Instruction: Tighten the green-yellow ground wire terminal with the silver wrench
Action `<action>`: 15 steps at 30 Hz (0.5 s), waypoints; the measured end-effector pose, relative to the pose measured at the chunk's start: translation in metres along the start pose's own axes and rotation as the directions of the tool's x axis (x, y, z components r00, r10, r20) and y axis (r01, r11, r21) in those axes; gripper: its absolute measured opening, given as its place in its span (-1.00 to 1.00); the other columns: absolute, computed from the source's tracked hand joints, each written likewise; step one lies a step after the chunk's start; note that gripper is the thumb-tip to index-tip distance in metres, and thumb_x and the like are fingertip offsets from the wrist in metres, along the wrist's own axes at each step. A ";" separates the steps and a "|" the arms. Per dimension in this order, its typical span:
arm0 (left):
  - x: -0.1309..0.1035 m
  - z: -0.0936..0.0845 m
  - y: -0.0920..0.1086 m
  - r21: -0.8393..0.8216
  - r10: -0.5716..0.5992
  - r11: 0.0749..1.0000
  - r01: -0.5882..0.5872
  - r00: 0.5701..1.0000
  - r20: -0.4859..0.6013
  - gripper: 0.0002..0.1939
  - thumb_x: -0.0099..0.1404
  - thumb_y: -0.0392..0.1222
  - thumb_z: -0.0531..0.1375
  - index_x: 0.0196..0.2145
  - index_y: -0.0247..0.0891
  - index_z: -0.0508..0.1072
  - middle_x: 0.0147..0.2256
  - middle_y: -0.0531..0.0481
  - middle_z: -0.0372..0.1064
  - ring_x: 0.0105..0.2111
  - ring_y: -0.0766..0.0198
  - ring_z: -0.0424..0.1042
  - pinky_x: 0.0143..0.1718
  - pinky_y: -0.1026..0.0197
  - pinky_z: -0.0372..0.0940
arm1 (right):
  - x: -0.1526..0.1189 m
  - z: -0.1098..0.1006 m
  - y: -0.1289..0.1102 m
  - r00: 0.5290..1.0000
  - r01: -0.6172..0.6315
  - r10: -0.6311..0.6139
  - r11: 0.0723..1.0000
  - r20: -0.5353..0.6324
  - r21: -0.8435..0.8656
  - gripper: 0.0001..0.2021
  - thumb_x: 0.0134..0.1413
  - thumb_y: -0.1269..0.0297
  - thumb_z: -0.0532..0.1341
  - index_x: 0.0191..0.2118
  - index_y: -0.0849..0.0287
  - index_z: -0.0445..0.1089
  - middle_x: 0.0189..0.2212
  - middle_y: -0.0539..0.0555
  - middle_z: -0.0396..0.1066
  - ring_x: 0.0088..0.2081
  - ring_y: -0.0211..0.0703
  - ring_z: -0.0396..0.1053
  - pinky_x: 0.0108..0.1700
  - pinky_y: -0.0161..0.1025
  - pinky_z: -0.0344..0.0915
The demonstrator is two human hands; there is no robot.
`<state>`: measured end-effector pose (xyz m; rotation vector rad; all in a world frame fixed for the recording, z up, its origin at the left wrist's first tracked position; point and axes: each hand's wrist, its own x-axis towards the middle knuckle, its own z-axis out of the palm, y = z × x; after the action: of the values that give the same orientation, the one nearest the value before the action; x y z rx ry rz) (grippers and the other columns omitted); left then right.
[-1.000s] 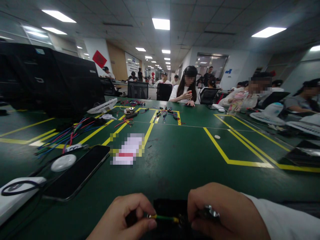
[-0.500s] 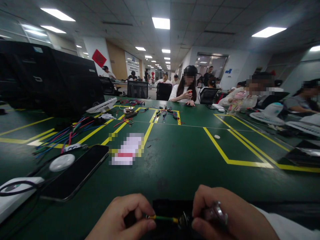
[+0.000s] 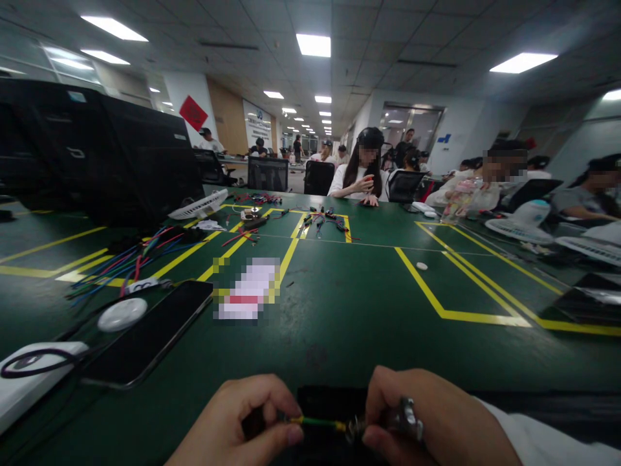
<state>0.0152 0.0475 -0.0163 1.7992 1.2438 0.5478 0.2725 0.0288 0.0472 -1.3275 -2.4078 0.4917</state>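
Note:
At the bottom of the head view, my left hand [image 3: 247,414] pinches one end of a short green-and-yellow wire [image 3: 321,424] between thumb and forefinger. The wire runs level across to my right hand [image 3: 436,411]. Those fingers are closed around a shiny metal-and-dark piece [image 3: 410,417] at the wire's other end. Fingers cover much of this piece, so its kind cannot be made out. Beneath the wire, between both hands, is a black surface [image 3: 332,396] at the table's near edge.
On the green table [image 3: 359,310] lie a phone [image 3: 150,333], a white round disc [image 3: 122,315], a power strip [image 3: 39,372] and a bundle of coloured wires [image 3: 136,259]. A black computer case [image 3: 121,155] stands left. A person [image 3: 361,171] sits opposite.
My right hand has shifted a little left, toward my left hand, with the metal piece turning slightly. My left hand stays nearly still on the wire.

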 end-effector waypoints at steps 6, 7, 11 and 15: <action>0.000 -0.001 0.002 0.034 0.018 0.999 -0.018 1.000 0.000 -0.83 0.20 -0.08 0.23 -0.37 -0.23 0.53 -0.55 0.12 0.25 -0.49 0.27 0.29 -0.44 0.30 0.16 | 0.004 -0.011 0.005 0.973 0.134 -0.144 0.989 0.179 0.069 -0.92 0.09 0.41 0.18 -0.38 0.11 0.27 -0.47 -0.06 0.43 -0.49 -0.22 0.36 -0.49 -0.35 0.12; 0.000 -0.001 0.003 0.035 0.013 0.999 -0.013 1.000 -0.002 -0.83 0.20 -0.08 0.23 -0.38 -0.23 0.53 -0.54 0.12 0.26 -0.48 0.26 0.30 -0.42 0.30 0.17 | 0.005 -0.014 0.005 0.971 0.128 -0.139 0.989 0.197 0.068 -0.92 0.10 0.42 0.17 -0.36 0.10 0.27 -0.45 -0.05 0.43 -0.46 -0.21 0.36 -0.45 -0.34 0.14; -0.002 -0.002 0.007 0.042 -0.007 0.999 0.008 1.000 -0.013 -0.85 0.19 -0.11 0.23 -0.41 -0.24 0.52 -0.52 0.10 0.30 -0.46 0.25 0.33 -0.41 0.29 0.19 | 0.010 -0.023 0.004 0.951 0.144 -0.164 0.985 0.264 0.094 -0.93 0.13 0.42 0.18 -0.30 0.09 0.30 -0.40 -0.06 0.42 -0.40 -0.22 0.35 -0.38 -0.32 0.16; -0.002 -0.001 0.006 0.035 -0.002 0.999 0.003 1.000 -0.027 -0.86 0.19 -0.12 0.24 -0.39 -0.23 0.53 -0.52 0.10 0.33 -0.47 0.27 0.33 -0.42 0.30 0.19 | 0.012 -0.028 0.007 0.944 0.160 -0.194 0.977 0.266 0.144 -0.89 0.09 0.47 0.20 -0.30 0.10 0.33 -0.41 -0.08 0.41 -0.40 -0.26 0.33 -0.38 -0.35 0.15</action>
<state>0.0170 0.0450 -0.0103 1.8248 1.2814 0.5538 0.2844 0.0464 0.0704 -1.0364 -2.6429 0.8060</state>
